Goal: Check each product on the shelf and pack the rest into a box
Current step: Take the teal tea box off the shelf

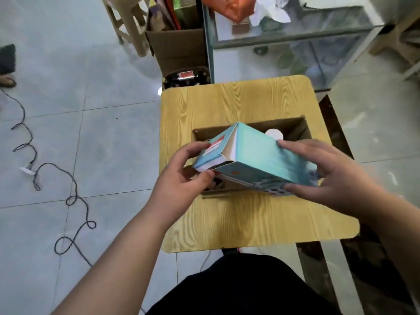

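A teal product carton (pixel 256 158) hangs tilted above an open cardboard box (pixel 295 128) that stands on a small wood-grain table (pixel 227 98). My left hand (pixel 181 178) pinches the carton's left end, where a flap with a red and white label stands partly open. My right hand (pixel 329 176) grips the right end, fingers over the top and thumb underneath. A white round item (pixel 273 133) shows inside the box behind the carton. Most of the box's inside is hidden.
A glass display shelf (pixel 284 37) stands behind the table with orange and white wrappers on top. A tall brown cardboard box (pixel 179 48) and a beige plastic stool (pixel 127 21) stand at the back left. A black cable (pixel 68 194) winds over the tiled floor at the left.
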Available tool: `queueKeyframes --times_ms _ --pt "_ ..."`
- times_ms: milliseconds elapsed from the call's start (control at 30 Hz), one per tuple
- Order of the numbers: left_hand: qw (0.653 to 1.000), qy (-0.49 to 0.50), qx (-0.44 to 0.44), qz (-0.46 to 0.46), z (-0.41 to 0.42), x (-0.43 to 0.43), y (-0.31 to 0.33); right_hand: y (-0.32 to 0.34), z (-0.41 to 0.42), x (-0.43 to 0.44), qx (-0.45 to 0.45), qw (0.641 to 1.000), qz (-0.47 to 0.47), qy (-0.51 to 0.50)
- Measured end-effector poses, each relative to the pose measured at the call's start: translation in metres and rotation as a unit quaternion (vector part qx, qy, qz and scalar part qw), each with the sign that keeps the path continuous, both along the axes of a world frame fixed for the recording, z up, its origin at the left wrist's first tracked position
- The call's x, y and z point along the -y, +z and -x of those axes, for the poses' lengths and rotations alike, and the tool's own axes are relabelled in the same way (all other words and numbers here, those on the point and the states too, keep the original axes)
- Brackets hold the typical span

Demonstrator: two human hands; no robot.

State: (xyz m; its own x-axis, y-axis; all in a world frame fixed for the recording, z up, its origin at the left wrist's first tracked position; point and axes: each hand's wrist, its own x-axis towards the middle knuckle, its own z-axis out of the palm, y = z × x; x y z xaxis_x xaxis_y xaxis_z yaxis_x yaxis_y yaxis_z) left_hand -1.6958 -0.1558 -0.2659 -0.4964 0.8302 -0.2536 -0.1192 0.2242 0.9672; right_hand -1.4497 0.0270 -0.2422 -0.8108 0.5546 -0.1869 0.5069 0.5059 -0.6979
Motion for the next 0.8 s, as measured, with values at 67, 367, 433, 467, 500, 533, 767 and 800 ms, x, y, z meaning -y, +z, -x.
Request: queueKeyframes --times_ms 67,367,433,467,500,533,767,800 --pt "0.998 -0.030 -0.047 0.032 -0.008 -0.016 -0.007 -0.005 -0.006 -0.020 0.010 0.999 -0.052 0.007" --pt "0.935 -0.113 -0.285 0.178 -0.009 -0.050 -0.043 -0.025 0.007 -0.065 0.151 0.974 -0.141 0.094" --pt "0.914 -0.145 -0.316 0.208 -0.014 -0.050 -0.052 -0.038 0.011 -0.066 0.191 0.964 -0.140 0.119" --pt "0.904 -0.161 -0.327 0.223 -0.015 -0.049 -0.057 -0.045 0.014 -0.066 0.206 0.960 -0.138 0.130" --pt "0.897 -0.174 -0.332 0.236 -0.016 -0.049 -0.061 -0.051 0.016 -0.065 0.216 0.957 -0.135 0.139" --pt "0.892 -0.182 -0.333 0.246 -0.017 -0.049 -0.065 -0.057 0.018 -0.065 0.220 0.955 -0.131 0.147" --pt "0.852 -0.243 -0.395 0.244 -0.027 -0.051 -0.072 -0.092 0.028 -0.064 0.229 0.961 -0.099 0.122" --pt "0.828 -0.271 -0.427 0.244 -0.029 -0.052 -0.073 -0.096 0.029 -0.064 0.245 0.957 -0.095 0.121"
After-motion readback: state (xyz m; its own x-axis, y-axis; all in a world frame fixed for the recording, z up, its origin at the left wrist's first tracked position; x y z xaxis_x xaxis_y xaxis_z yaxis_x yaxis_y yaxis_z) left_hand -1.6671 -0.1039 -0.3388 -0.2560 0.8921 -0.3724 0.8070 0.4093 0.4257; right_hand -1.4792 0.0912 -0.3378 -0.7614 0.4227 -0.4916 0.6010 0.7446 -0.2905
